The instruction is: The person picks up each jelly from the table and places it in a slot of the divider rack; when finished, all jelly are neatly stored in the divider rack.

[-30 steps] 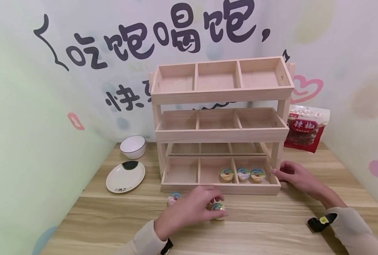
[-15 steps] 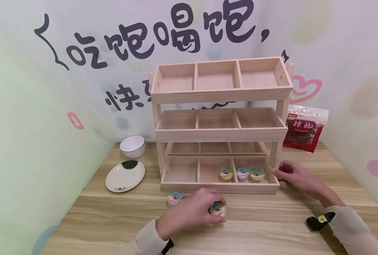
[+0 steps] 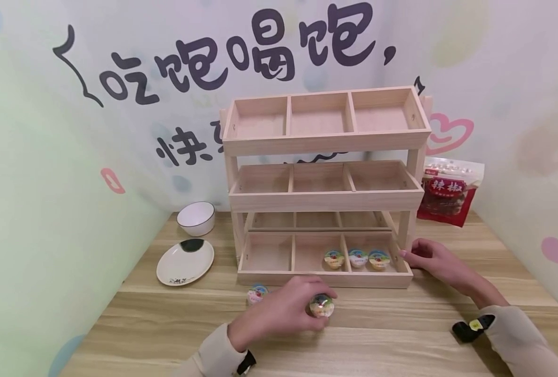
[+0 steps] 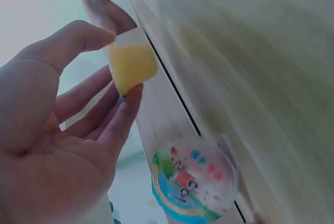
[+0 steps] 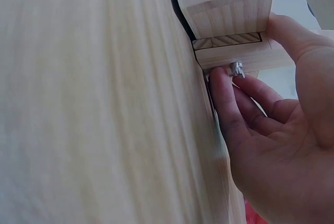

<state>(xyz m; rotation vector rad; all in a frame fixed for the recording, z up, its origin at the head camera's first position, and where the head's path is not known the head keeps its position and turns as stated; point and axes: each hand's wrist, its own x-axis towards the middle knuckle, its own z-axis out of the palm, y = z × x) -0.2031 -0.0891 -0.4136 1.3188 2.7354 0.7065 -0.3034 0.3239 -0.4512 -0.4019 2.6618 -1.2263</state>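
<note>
My left hand (image 3: 286, 308) pinches a small jelly cup (image 3: 322, 306) between thumb and fingers, in front of the wooden rack (image 3: 326, 201). In the left wrist view the held cup shows yellow contents, with its lid turned away. A second jelly cup (image 4: 194, 179) with a printed lid is on the table beside that hand, partly covered by it in the head view. My right hand (image 3: 441, 267) grips the rack's lower right corner. The right wrist view has its thumb against the wood and its fingers by a metal bolt (image 5: 237, 69).
Several jelly cups sit in the bottom tier: one cup (image 3: 334, 258) in the middle compartment, two in the right compartment. A white bowl (image 3: 196, 219) and a plate (image 3: 185, 263) stand left of the rack. A red chilli bag (image 3: 450, 192) stands at its right.
My left hand has closed its fingers and thumb on the jelly cup, which is now tilted and slightly nearer the rack. The right hand has stayed at the rack's corner.
</note>
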